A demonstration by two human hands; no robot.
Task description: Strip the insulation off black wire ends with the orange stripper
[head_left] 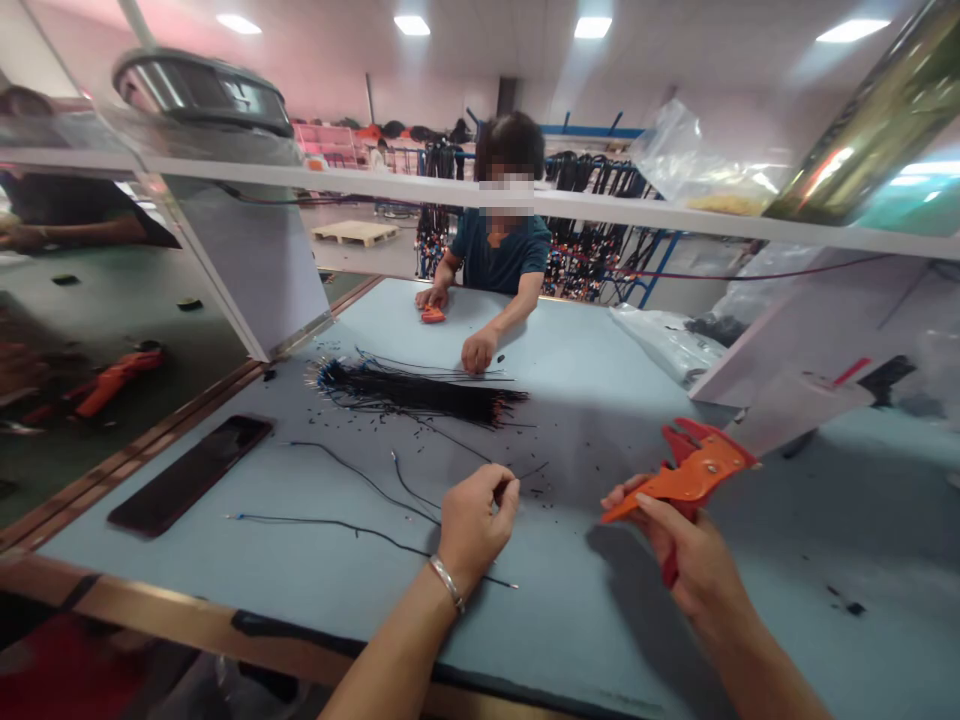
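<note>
My left hand (474,520), with a metal bracelet on the wrist, hovers over the blue table (570,590) with thumb and fingers pinched on a thin black wire (525,472). My right hand (679,545) grips an orange wire-stripping tool (690,472) by its handles, jaws pointing up and to the right. A bundle of black wires (416,390) lies further out at the table's middle. A few loose black wires (352,500) trail across the table left of my left hand.
A dark phone (191,473) lies flat near the left edge. Across the table a person in a teal shirt (499,255) rests both hands on it, beside a small orange tool (433,315). Plastic bags (667,340) sit at right. Wire scraps dot the surface.
</note>
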